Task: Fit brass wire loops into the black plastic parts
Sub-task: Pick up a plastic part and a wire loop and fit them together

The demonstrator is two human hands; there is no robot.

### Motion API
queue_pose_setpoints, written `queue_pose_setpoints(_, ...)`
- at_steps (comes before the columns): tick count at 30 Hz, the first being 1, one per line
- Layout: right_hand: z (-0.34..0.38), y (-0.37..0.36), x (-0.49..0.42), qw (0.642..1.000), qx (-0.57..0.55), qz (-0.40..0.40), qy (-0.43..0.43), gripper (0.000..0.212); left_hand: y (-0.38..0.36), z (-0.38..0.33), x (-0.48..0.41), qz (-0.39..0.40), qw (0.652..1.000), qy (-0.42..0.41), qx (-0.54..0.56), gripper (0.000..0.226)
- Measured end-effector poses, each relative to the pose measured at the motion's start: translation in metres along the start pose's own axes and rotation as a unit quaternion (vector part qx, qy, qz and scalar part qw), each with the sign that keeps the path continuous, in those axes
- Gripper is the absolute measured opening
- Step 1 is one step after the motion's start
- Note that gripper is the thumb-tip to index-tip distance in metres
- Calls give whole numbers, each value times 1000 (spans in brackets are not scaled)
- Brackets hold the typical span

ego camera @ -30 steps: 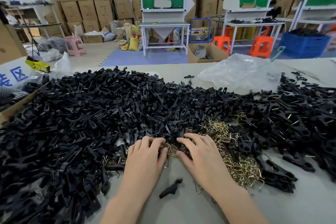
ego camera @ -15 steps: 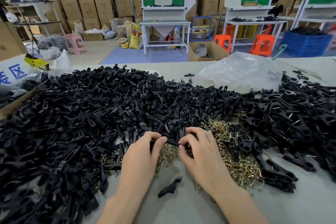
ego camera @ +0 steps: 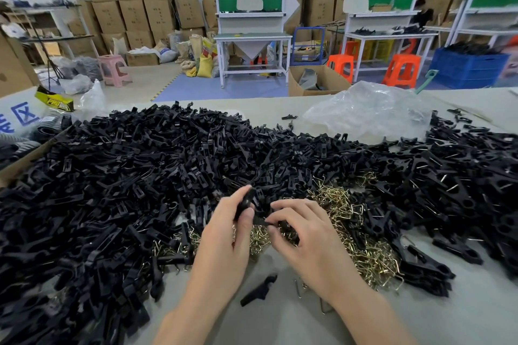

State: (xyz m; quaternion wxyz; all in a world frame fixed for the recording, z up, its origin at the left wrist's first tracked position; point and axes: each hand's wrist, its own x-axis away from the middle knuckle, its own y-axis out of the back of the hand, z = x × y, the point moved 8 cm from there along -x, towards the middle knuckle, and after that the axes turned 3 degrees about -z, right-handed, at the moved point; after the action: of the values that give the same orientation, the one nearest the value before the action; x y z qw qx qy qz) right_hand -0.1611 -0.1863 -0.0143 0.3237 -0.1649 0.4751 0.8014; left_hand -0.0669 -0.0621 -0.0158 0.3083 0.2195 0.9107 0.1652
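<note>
Black part (ego camera: pixel 246 200), long axis 12-to-6 o'clock, pinched by left hand (ego camera: pixel 224 235); right hand (ego camera: pixel 305 235) pinches second piece (ego camera: pixel 260 221), seemingly pointing 9 o'clock.

Too many parts (ego camera: pixel 140 176) to count, heaped across the table (ego camera: pixel 462 316); loops (ego camera: pixel 344 204) likewise. Two hands: left hand (ego camera: pixel 224 244), right hand (ego camera: pixel 311 241). One loose part (ego camera: pixel 259 290) by the near edge. One clear bag (ego camera: pixel 364 112), one pink stool (ego camera: pixel 113 68), one blue crate (ego camera: pixel 468 70).

Black parts (ego camera: pixel 140 176) lie heaped wide, ringing a tangled heap of brass loops (ego camera: pixel 342 204). The left hand (ego camera: pixel 224 241) pinches an upright part (ego camera: pixel 246 202). The right hand (ego camera: pixel 308 238) pinches a level part (ego camera: pixel 262 222). A stray part (ego camera: pixel 259 290) lies alone, nearer.
</note>
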Motion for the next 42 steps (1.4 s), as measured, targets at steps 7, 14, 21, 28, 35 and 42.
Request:
queue_pose_setpoints(7, -10, 7, -2, 989, -114, -15, -94, 17, -9, 4, 3, -8, 999, 42, 27, 37)
queue_pose_setpoints(14, -9, -19, 5, 845, -462, -30, -268, 24, -2, -13, 6, -87, 996, 25, 15, 54)
queue_pose_setpoints(21, -16, -27, 5, 752, -579, -51, -311, 39, 3, -10, 4, -83, 994, 50, 56, 32)
queue_pose_setpoints(28, -22, -17, 2, 767, -566, -71, -294, 41, -8, -1, 4, -32, 978, 129, 164, 32)
queue_pose_setpoints(35, -23, -18, 2, 771, -562, -68, -291, 40, -11, 8, 3, -35, 960, 162, 227, 22)
queue_pose_setpoints(42, -24, -17, 3, 767, -567, -74, -293, 37, -15, 8, 5, -21, 957, 160, 242, 22)
